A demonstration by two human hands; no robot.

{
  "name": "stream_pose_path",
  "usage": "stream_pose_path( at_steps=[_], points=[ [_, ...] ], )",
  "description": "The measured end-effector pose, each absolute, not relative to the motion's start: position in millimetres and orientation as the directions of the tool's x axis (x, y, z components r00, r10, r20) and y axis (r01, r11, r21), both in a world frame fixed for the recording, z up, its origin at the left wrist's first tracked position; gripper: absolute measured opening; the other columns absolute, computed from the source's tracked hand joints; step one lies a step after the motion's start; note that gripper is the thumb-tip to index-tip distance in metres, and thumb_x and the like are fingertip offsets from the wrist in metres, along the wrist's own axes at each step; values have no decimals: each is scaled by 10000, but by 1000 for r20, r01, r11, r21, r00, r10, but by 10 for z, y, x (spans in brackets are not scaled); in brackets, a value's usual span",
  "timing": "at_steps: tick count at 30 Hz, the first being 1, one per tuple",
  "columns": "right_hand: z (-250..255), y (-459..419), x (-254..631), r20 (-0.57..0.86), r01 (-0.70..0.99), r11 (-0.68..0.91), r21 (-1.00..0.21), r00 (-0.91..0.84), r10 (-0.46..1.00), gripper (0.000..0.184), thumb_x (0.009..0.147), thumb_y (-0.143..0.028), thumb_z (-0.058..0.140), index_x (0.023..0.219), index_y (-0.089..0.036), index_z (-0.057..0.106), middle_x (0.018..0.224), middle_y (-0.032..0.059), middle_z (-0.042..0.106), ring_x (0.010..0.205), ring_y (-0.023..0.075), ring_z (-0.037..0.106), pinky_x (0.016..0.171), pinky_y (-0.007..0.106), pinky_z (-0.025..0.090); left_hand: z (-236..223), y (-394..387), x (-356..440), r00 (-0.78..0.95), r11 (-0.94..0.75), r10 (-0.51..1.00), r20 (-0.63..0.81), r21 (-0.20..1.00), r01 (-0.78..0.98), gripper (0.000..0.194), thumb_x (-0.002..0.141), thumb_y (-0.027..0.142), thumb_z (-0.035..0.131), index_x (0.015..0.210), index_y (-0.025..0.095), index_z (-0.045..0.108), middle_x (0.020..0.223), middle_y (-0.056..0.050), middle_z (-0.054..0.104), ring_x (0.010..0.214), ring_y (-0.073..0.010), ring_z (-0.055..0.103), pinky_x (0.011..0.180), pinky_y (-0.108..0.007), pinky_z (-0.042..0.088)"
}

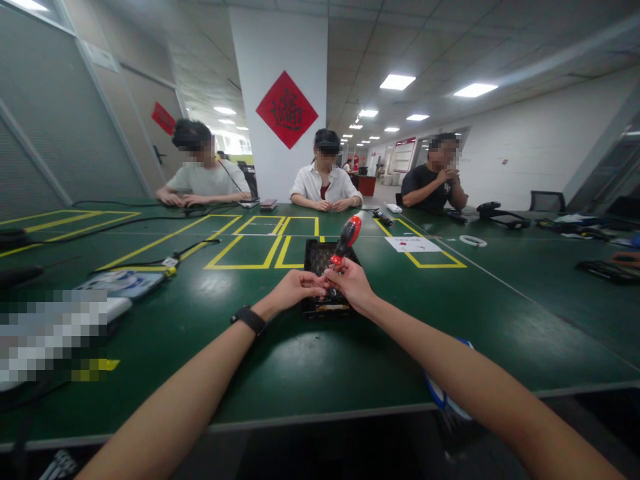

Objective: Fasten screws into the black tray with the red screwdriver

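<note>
A screwdriver (346,239) with a red and black handle is tilted, handle up, over a black open case (311,308). My right hand (354,288) grips it low, around the bottom of the handle and the shaft. My left hand (299,289) comes in from the other side, its fingertips pinched together and close to my right fingertips. Whatever lies between the left fingertips is too small to make out. Small parts show inside the case, but they are blurred, and the screwdriver's tip is hidden by my fingers.
Yellow tape outlines (240,267) mark the green table (210,360). A white paper (413,245) lies right of the case, a white ring (473,241) farther right. Cables and a blue-white pack (123,283) lie left. Three people sit across the table.
</note>
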State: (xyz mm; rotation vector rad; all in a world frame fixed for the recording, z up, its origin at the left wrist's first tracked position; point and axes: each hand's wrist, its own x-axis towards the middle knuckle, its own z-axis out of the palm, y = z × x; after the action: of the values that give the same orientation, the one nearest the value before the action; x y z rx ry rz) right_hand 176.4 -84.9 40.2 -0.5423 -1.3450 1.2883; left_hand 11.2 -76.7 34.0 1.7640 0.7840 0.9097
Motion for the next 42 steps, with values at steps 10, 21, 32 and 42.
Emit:
stream_pose_path(
  at_steps=[10,21,32,42],
  points=[
    [419,-869,1758,410,-330,322,-887,-245,878,306,602,-297,690,790,-167,485,687,-31,560,569,90,584,519,210,494,349,-788,117,559,-363,791,247,926,105,268,585,277,698,740,86,590,704,-31,622,613,-93,556,625,-226,436],
    [402,-861,1771,399,-349,282,-894,-330,855,371,675,-343,624,993,-155,581,879,68,631,713,146,607,605,296,525,392,-793,71,652,-321,720,238,947,10,352,715,319,593,951,58,600,839,-121,660,723,-151,598,761,-322,444],
    [389,-827,1767,392,-296,330,-896,-179,902,330,568,-310,700,811,-150,543,694,-3,605,577,93,579,545,221,483,315,-760,123,506,-453,804,313,873,181,292,596,314,686,778,92,627,721,-45,632,640,-119,565,641,-248,443],
    [371,-823,1777,413,-253,357,-899,-220,884,273,607,-301,676,774,-144,528,658,-8,583,584,97,569,522,213,473,362,-793,131,554,-512,760,338,837,192,230,626,307,666,718,96,659,729,-56,626,679,-126,556,653,-235,425]
  ],
)
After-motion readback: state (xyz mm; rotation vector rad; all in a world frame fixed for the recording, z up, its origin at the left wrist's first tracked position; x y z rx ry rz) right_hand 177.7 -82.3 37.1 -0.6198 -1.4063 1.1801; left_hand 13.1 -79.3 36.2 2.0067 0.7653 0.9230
